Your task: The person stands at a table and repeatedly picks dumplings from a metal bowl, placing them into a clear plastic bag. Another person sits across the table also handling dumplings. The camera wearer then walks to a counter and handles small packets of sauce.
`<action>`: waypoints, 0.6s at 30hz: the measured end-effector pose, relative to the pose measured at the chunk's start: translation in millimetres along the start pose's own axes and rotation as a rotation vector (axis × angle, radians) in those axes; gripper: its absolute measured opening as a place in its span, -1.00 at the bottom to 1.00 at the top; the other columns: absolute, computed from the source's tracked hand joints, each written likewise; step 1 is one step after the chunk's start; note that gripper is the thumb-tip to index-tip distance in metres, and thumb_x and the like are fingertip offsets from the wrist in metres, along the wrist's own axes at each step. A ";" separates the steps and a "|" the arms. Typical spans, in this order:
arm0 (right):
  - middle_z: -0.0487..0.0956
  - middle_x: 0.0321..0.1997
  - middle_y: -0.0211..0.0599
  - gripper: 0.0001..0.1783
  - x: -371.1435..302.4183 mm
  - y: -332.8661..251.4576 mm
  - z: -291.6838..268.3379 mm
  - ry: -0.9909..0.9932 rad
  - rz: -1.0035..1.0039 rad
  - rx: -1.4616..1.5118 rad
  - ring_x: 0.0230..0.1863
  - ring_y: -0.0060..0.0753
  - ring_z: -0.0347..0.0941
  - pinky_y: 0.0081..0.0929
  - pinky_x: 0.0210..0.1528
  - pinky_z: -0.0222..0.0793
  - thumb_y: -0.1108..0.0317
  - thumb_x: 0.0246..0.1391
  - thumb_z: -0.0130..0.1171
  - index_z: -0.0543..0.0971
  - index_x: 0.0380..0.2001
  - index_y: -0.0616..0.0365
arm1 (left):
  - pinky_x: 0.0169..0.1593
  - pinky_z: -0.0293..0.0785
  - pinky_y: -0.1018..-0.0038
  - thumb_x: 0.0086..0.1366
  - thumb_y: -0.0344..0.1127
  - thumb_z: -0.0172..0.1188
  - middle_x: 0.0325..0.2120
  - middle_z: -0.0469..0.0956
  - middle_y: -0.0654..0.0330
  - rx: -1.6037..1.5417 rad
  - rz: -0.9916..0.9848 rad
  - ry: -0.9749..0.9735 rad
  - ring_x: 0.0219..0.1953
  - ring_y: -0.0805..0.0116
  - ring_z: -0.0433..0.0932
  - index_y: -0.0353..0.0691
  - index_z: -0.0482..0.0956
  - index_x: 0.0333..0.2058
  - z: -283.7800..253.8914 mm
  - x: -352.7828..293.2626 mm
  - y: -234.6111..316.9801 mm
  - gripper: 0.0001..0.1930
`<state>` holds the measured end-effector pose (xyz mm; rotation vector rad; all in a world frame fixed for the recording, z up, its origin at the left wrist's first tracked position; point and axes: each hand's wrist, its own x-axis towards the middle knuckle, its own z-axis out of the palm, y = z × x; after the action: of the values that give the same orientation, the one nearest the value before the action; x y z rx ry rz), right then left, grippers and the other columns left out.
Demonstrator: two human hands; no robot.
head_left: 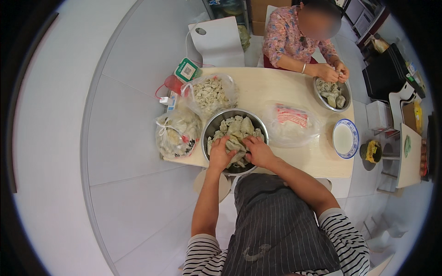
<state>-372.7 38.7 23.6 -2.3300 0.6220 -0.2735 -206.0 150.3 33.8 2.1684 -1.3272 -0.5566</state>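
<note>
Left hand: left hand (221, 155) sits low in the large round steel bowl (212, 125), centre of the frame, fingers curled down into the pale green folded leaf pieces (237, 129); gripping a clump, by the look of it.
Right hand: right hand (258, 152) just beside the left, fingers bent over the same heap, closed on the pieces below; exact hold hidden by the knuckles.
Contents: the leaf pieces fill the bowl, piled highest at its far side; the hands work the near side.
Bowl position: on the pale wooden tabletop (317, 158), near edge of the bowl overhanging or flush with the tabletop's lower edge; cannot tell which.
Handling judgement: both hands crowd one spot; lifting small clumps and keeping wrists inside the rim would likely stop pieces spilling over the near edge.
Risk: downward push at the near rim could tip the bowl toward the dark striped apron (271, 221).
Left of bowl: two tied clear plastic bags (177, 133) of similar pieces, touching the bowl's left side.
Right of bowl: clear bag with red-and-white label (291, 120), then a blue-rimmed white dish (345, 138).
Upper right: another person's hands (332, 72) over a smaller steel bowl (317, 94).
</note>
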 end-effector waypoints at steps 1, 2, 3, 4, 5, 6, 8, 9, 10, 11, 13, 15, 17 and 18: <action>0.40 0.03 -0.06 -0.50 0.5 -1.0 2.3 -0.006 -0.010 -0.038 0.03 0.05 0.33 -0.22 0.07 0.34 0.40 -0.19 0.21 0.48 -0.06 0.19 | 0.04 0.35 0.21 -0.07 -0.37 0.41 -0.09 0.45 -0.07 -0.003 0.013 0.007 -0.01 -0.09 0.39 -0.17 0.40 0.01 -1.0 -3.6 -1.6 -0.39; 0.39 0.04 -0.07 -0.50 1.0 -1.8 4.2 -0.012 -0.019 -0.077 0.05 0.04 0.32 -0.22 0.09 0.33 0.38 -0.19 0.22 0.48 -0.07 0.19 | 0.03 0.35 0.20 -0.08 -0.38 0.41 -0.10 0.45 -0.06 -0.006 0.027 0.014 -0.01 -0.09 0.39 -0.17 0.40 0.00 -1.8 -6.8 -3.3 -0.39; 0.39 0.04 -0.08 -0.50 2.2 -0.1 4.1 -0.052 -0.008 -0.078 0.05 0.03 0.31 -0.22 0.09 0.32 0.37 -0.20 0.24 0.49 -0.08 0.19 | 0.03 0.35 0.20 -0.08 -0.38 0.41 -0.10 0.45 -0.05 -0.010 0.044 0.021 -0.01 -0.09 0.39 -0.17 0.40 0.00 -1.5 -9.1 -4.4 -0.40; 0.39 0.03 -0.09 -0.50 4.4 2.7 3.1 -0.092 0.004 -0.079 0.06 0.02 0.30 -0.23 0.10 0.32 0.36 -0.21 0.26 0.50 -0.08 0.19 | 0.02 0.36 0.19 -0.08 -0.38 0.40 -0.11 0.45 -0.04 -0.014 0.062 0.027 -0.02 -0.09 0.39 -0.17 0.40 0.00 -1.2 -10.9 -5.5 -0.40; 0.39 0.03 -0.11 -0.50 6.0 4.5 2.7 -0.131 0.017 -0.080 0.07 0.02 0.30 -0.24 0.10 0.31 0.35 -0.22 0.28 0.51 -0.09 0.18 | 0.02 0.36 0.19 -0.07 -0.38 0.40 -0.11 0.45 -0.03 -0.018 0.080 0.032 -0.02 -0.09 0.39 -0.16 0.40 0.00 -1.3 -12.3 -6.6 -0.40; 0.39 0.02 -0.11 -0.51 8.1 3.5 0.7 -0.147 0.025 -0.081 0.06 0.02 0.30 -0.24 0.10 0.31 0.35 -0.23 0.29 0.52 -0.11 0.18 | 0.00 0.37 0.19 -0.03 -0.38 0.36 -0.13 0.46 -0.03 -0.013 0.077 0.016 -0.04 -0.09 0.40 -0.16 0.41 -0.01 -4.6 -12.1 -4.6 -0.45; 0.39 0.00 -0.12 -0.53 11.6 1.6 -4.0 -0.178 0.045 -0.083 0.05 0.02 0.29 -0.24 0.09 0.31 0.35 -0.24 0.29 0.53 -0.14 0.18 | -0.03 0.38 0.19 0.06 -0.38 0.28 -0.17 0.48 -0.04 -0.003 0.074 -0.019 -0.08 -0.09 0.44 -0.16 0.44 -0.03 -11.5 -10.5 0.2 -0.55; 0.39 -0.01 -0.13 -0.55 13.1 0.9 -4.2 -0.176 0.046 -0.081 0.04 0.01 0.30 -0.24 0.09 0.31 0.35 -0.23 0.29 0.54 -0.16 0.17 | -0.05 0.39 0.19 0.11 -0.38 0.22 -0.20 0.49 -0.05 0.002 0.047 -0.025 -0.11 -0.09 0.45 -0.15 0.45 -0.04 -11.1 -4.7 -8.3 -0.60; 0.39 -0.02 -0.14 -0.57 14.0 0.0 -2.9 -0.176 0.046 -0.077 0.04 0.01 0.30 -0.24 0.09 0.31 0.36 -0.23 0.29 0.54 -0.17 0.17 | -0.07 0.40 0.18 0.15 -0.39 0.16 -0.22 0.50 -0.07 0.008 0.018 -0.033 -0.15 -0.09 0.47 -0.14 0.46 -0.04 -12.2 6.2 -21.0 -0.65; 0.39 -0.02 -0.15 -0.58 14.6 -0.5 -1.5 -0.175 0.048 -0.072 0.03 0.01 0.30 -0.24 0.09 0.31 0.36 -0.23 0.29 0.54 -0.19 0.16 | -0.09 0.41 0.18 0.19 -0.39 0.10 -0.25 0.51 -0.08 0.013 -0.011 -0.041 -0.18 -0.09 0.49 -0.13 0.48 -0.05 -11.4 17.2 -31.6 -0.68; 0.38 -0.01 -0.16 -0.61 12.5 3.0 3.5 -0.114 0.030 -0.101 0.03 0.00 0.29 -0.24 0.08 0.30 0.38 -0.23 0.27 0.55 -0.21 0.14 | -0.12 0.42 0.17 0.23 -0.42 0.01 -0.30 0.52 -0.09 0.089 -0.015 -0.002 -0.21 -0.09 0.51 -0.11 0.50 -0.04 -12.5 39.8 -33.8 -0.69; 0.38 0.00 -0.18 -0.64 9.3 4.1 8.0 -0.063 0.014 -0.116 0.02 0.00 0.29 -0.24 0.08 0.30 0.41 -0.23 0.25 0.55 -0.23 0.12 | -0.12 0.44 0.18 0.21 -0.48 -0.03 -0.29 0.53 -0.09 0.266 -0.078 -0.138 -0.19 -0.07 0.52 -0.06 0.47 0.04 -17.5 64.3 -30.9 -0.60; 0.37 0.02 -0.19 -0.65 4.9 4.8 10.4 -0.021 0.005 -0.120 0.02 0.01 0.29 -0.24 0.08 0.29 0.44 -0.23 0.23 0.55 -0.24 0.10 | -0.11 0.45 0.20 0.19 -0.51 -0.03 -0.29 0.53 -0.07 0.389 -0.055 -0.260 -0.17 -0.05 0.53 -0.04 0.44 0.07 -12.3 79.7 -31.2 -0.55; 0.37 0.02 -0.19 -0.65 3.8 5.0 11.1 -0.011 0.008 -0.108 0.01 0.01 0.29 -0.24 0.08 0.29 0.46 -0.23 0.22 0.55 -0.24 0.10 | -0.11 0.45 0.21 0.18 -0.52 -0.03 -0.29 0.54 -0.05 0.455 -0.042 -0.322 -0.17 -0.03 0.53 -0.03 0.42 0.09 -10.9 87.3 -29.8 -0.53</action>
<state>-367.2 40.1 12.1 -2.4299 0.6556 -0.2283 -141.6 85.5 17.4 2.5529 -1.7183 -0.6968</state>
